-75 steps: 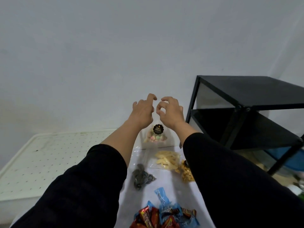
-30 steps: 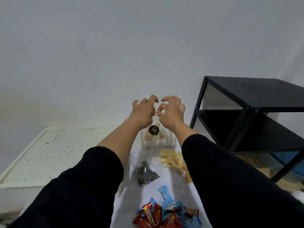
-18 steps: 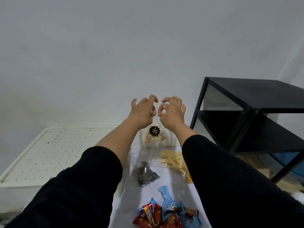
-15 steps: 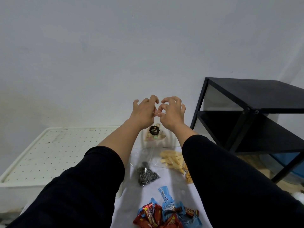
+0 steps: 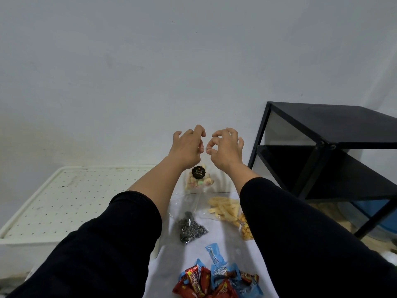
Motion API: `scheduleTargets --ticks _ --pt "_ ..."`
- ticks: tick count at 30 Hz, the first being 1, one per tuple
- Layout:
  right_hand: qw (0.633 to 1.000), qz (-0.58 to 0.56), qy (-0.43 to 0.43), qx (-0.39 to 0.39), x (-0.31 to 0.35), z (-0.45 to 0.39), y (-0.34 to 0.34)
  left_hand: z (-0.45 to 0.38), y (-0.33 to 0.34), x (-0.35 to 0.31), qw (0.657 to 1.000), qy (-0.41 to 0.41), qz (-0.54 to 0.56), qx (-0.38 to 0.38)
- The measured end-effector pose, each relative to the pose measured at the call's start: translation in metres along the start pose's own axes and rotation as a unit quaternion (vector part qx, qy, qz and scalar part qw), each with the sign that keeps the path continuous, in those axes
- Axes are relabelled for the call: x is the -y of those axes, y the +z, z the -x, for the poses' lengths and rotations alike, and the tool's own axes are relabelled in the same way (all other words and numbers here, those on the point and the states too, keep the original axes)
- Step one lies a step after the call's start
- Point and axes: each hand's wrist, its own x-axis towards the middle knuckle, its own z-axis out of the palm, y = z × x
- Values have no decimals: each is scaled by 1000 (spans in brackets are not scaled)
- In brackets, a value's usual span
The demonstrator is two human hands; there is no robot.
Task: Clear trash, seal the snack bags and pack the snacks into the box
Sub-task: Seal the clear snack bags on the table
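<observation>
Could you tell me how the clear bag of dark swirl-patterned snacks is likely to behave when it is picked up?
The clear bag of swirl-patterned snacks is thin film, so probably floppy. Contents bunch at one end, so it would likely sag there. It looks light.

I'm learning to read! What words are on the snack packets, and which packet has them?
"Biskuit" on the black round sticker of the clear biscuit bag; the smaller line beneath is too blurred to read.
"beng-beng", partly hidden, on the red wrappers.
Writing on the blue wrappers: too blurred to read.
</observation>
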Motion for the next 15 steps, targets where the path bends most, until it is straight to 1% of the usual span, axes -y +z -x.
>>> scheduleTargets --ticks 4,9,12,15 --pt "1000 -17 4 -9 -1 3 2 -1 -3 -1 1000 -15 -5 -6" --pt "1000 4 16 -9 -1 2 -2 1 2 1 1000 -1 8 -7" --pt "1000 -18 24 -4 -2 4 -1 2 5 -3 1000 -9 26 -4" --pt "999 -39 31 -4 -3 7 4 3 6 -5 1000 -25 16 -4"
